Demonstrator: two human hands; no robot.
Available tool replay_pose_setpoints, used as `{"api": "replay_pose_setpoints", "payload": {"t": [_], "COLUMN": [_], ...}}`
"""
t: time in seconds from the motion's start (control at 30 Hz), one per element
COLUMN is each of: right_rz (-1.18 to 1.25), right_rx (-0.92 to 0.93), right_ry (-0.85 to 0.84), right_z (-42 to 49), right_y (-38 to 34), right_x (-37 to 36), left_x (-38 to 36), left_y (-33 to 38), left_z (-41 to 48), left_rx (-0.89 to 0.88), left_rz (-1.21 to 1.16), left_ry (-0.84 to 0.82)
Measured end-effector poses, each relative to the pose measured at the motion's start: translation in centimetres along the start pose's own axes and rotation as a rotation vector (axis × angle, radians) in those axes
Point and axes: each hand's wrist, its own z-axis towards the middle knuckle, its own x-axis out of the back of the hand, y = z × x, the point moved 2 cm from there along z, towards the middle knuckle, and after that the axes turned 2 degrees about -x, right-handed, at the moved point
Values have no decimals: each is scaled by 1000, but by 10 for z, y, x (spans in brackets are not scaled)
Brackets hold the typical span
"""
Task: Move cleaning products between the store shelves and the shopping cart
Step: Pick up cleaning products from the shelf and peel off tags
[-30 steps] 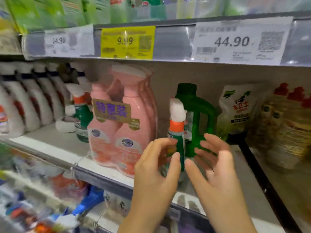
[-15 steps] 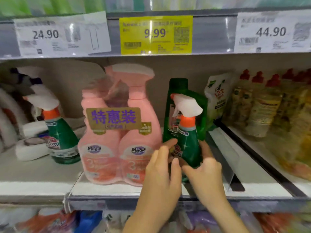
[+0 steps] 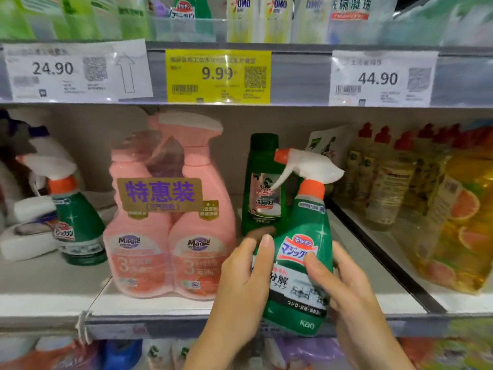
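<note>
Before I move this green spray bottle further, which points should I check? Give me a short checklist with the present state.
1. Left hand grip on the green spray bottle: ok.
2. Right hand grip on its other side: ok.
3. Trigger head on top, bottle near upright: ok.
4. Gap to the pink twin pack: ok.
5. Contact with the dark green bottle behind: cannot tell.
6. Shopping cart: cannot tell, not in view.

Two bare hands show in the lower middle of the frame: the left hand point(image 3: 245, 279) at lower centre, the right hand point(image 3: 344, 287) just right of it. The left forearm point(image 3: 213, 351) and right forearm point(image 3: 378, 351) are bare down to the bottom edge. Fingers slim, visible nails short and plain.
</note>
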Motion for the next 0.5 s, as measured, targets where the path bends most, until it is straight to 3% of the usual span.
{"api": "replay_pose_setpoints", "payload": {"t": [0.13, 0.5], "right_rz": [-22, -49], "right_rx": [-13, 25], "right_ry": [-79, -281], "right_z": [-2, -11], "right_y": [-2, -1], "right_x": [4, -15], "left_x": [-2, 21], "left_y": [4, 14], "left_z": [-8, -29], "left_rx": [-16, -102], "left_rz": [-49, 60], "left_ry": [-62, 35]}}
